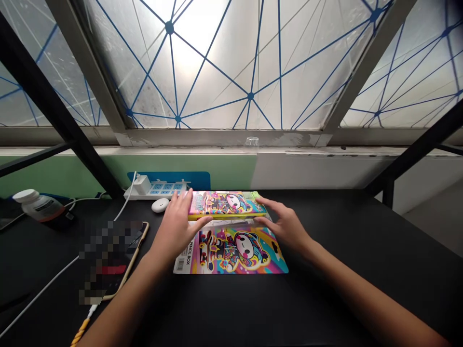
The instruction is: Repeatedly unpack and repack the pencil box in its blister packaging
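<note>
A brightly printed pencil box (227, 203) with a cartoon character on its lid lies lengthwise at the back of a colourful backing card (231, 250). The card is marked "PENCIL BOX" and lies flat on the black table. My left hand (177, 224) grips the box's left end, thumb along the front edge and fingers over the far side. At the right end, my right hand (284, 224) holds the box between thumb and fingers. Clear plastic shows between the box and the card. Whether the box touches the card is hard to tell.
Left of my forearm lies a phone (142, 241), partly blurred, with a charging cable (43, 287). A white earbud case (159, 206) sits near the power strip (168, 188). A white-capped bottle (41, 207) stands far left. Behind is a window ledge with a clear cup (252, 141).
</note>
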Motion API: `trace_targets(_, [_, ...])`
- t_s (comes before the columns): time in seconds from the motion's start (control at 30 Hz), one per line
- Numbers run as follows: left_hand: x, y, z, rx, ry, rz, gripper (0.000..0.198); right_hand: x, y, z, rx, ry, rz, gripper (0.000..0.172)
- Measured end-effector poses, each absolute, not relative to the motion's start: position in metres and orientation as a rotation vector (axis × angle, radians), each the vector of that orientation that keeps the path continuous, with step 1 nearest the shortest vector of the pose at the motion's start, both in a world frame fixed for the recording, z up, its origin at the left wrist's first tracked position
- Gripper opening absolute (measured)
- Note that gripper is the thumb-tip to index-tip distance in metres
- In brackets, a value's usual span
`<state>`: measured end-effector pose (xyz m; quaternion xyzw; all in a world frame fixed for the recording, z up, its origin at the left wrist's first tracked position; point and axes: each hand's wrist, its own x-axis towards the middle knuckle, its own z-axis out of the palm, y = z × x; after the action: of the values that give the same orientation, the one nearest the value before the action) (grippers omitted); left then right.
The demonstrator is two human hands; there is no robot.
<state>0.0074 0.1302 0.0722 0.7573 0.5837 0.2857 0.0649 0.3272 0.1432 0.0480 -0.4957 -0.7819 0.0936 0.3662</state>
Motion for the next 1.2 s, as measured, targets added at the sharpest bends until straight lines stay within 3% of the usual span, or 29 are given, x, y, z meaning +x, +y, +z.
trace_targets(0.13, [0.006, 0.151, 0.038, 2.285, 1.8, 0.627, 0.081, 0.329, 0.158, 0.015, -1.262, -2.228, 0.153, 0.042])
trace_targets(0.27, [0.009, 0.147, 0.027, 2.356, 1.852, 0.433, 0.074, 0.326, 0.151, 0.012, -1.319, -2.366, 0.041, 0.049])
trace_targets(0.4, [0.022, 0.14, 0.038, 2.518, 1.897, 0.492, 0.067, 0.313, 0.131, 0.026, -1.171, -2.415, -0.135, 0.049])
trace_targets(0.53, [0.039, 0.133, 0.038, 2.625, 1.791, 0.516, 0.064, 0.294, 0.109, 0.031, -0.862, -2.567, 0.034, 0.042])
trace_targets(0.6, [0.044, 0.132, 0.034, 2.646, 1.759, 0.428, 0.061, 0.284, 0.102, 0.031, -0.804, -2.669, 0.221, 0.05])
trace_targets(0.73, [0.045, 0.133, 0.031, 2.613, 1.857, 0.367, 0.051, 0.275, 0.097, 0.033, -0.895, -2.79, 0.529, 0.092])
trace_targets(0.8, [0.04, 0.134, 0.033, 2.583, 1.926, 0.383, 0.048, 0.277, 0.095, 0.037, -0.953, -2.803, 0.598, 0.096])
trace_targets(0.87, [0.034, 0.134, 0.035, 2.556, 1.968, 0.394, 0.046, 0.28, 0.092, 0.041, -0.988, -2.768, 0.614, 0.086])
trace_targets(1.0, [0.019, 0.133, 0.035, 2.513, 1.994, 0.399, 0.048, 0.286, 0.091, 0.043, -1.06, -2.621, 0.512, 0.045])
trace_targets(1.2, [0.012, 0.138, 0.032, 2.5, 2.033, 0.413, 0.053, 0.282, 0.097, 0.032, -1.321, -2.484, 0.207, 0.033])
